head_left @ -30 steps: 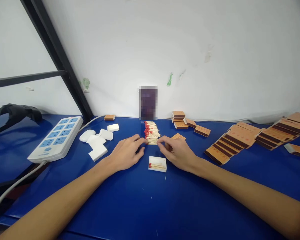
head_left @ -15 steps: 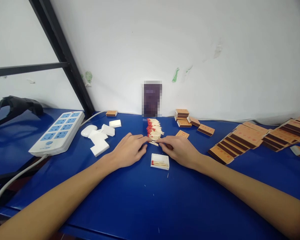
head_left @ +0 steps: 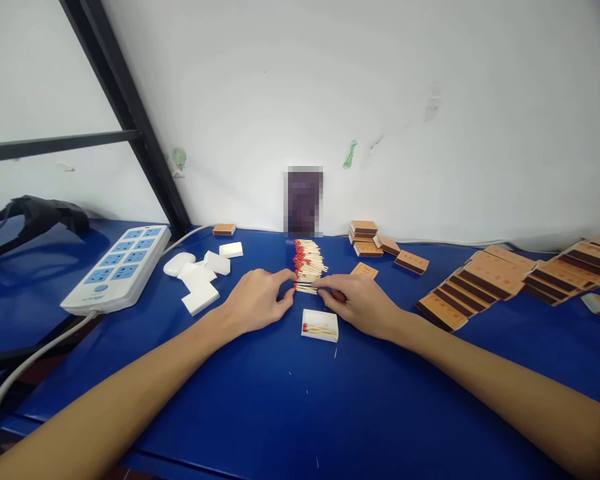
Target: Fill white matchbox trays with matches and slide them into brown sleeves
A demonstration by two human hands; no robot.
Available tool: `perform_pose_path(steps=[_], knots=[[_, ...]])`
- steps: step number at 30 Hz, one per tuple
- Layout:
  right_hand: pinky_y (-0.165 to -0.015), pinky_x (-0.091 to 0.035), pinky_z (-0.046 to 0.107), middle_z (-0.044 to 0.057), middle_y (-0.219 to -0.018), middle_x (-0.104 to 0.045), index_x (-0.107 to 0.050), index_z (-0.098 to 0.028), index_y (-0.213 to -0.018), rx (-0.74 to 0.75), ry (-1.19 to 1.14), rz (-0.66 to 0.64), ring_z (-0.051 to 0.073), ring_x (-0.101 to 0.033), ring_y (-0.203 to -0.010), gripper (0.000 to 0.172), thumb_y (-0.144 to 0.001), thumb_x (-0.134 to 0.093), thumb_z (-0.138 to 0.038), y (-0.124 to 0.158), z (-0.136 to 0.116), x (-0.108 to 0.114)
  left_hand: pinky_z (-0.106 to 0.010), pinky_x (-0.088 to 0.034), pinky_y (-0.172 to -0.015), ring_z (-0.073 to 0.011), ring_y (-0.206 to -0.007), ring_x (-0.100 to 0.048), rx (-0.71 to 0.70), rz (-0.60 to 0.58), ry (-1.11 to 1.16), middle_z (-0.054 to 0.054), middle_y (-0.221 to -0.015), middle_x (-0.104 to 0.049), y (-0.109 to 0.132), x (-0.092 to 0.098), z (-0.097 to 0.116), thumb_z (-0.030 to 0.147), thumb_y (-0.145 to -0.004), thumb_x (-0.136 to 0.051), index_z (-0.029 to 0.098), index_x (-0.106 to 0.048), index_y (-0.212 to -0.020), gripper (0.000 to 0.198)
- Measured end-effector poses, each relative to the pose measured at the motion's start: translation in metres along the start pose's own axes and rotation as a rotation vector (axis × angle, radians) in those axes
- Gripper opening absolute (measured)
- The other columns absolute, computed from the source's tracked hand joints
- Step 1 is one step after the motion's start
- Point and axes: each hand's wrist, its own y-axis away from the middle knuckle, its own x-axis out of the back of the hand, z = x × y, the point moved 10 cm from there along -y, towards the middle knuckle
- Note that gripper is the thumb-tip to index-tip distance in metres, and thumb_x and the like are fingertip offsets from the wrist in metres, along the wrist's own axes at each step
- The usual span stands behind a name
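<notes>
Dozens of red-tipped sticks make up the pile of matches (head_left: 307, 265), lying side by side on the blue bench (head_left: 280, 400) near the wall, heads to the left. The left hand (head_left: 255, 300) and right hand (head_left: 360, 303) pinch its nearest sticks from either side, just beyond a white tray (head_left: 321, 325). Since half a second ago the fingertips have drawn slightly closer together.

Dark object (head_left: 304, 202) at wall: pixelated, unidentifiable. Matchbox row (head_left: 490, 272) runs off right edge. Fingertips of left hand (head_left: 257, 303) and right hand (head_left: 363, 305) cover near end of match pile (head_left: 309, 261); grip on matches indeterminate. Black item (head_left: 37, 213) cut by left edge.
</notes>
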Motion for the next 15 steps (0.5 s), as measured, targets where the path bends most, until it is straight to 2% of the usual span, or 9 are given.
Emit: perform_pose_path(steps=[3, 10, 15], knots=[[-0.056, -0.036, 0.025, 0.002, -0.073, -0.066, -0.067, -0.021, -0.11, -0.015, -0.005, -0.003, 0.014, -0.056, -0.062, 0.029, -0.09, -0.046, -0.025, -0.0003, 0.0011, 0.0, -0.026, -0.04, -0.057, -0.0137, -0.053, -0.053, -0.024, -0.019, 0.004, 0.002, -0.057, -0.056, 0.0001, 0.002, 0.0048, 0.026, -0.087, -0.049, 0.019, -0.062, -0.108, 0.026], [-0.057, -0.036, 0.025, 0.003, -0.075, -0.067, -0.068, -0.021, -0.107, -0.019, -0.005, -0.022, 0.014, -0.055, -0.062, 0.029, -0.09, -0.045, -0.024, -0.0011, -0.0008, 0.0005, -0.026, -0.04, -0.058, -0.0138, -0.063, -0.055, -0.061, -0.018, 0.02, 0.0, -0.072, -0.061, 0.0001, 0.0039, 0.0095, 0.023, -0.086, -0.049, 0.019, -0.065, -0.102, 0.023], [-0.056, -0.036, 0.025, 0.003, -0.073, -0.066, -0.068, -0.02, -0.106, -0.02, -0.009, -0.019, 0.014, -0.055, -0.062, 0.029, -0.09, -0.045, -0.025, -0.0012, -0.0004, 0.0002, -0.025, -0.04, -0.059, -0.0138, -0.066, -0.055, -0.078, -0.011, 0.018, -0.001, -0.074, -0.059, 0.0001, 0.0037, 0.01, 0.022, -0.087, -0.048, 0.019, -0.065, -0.1, 0.021]])
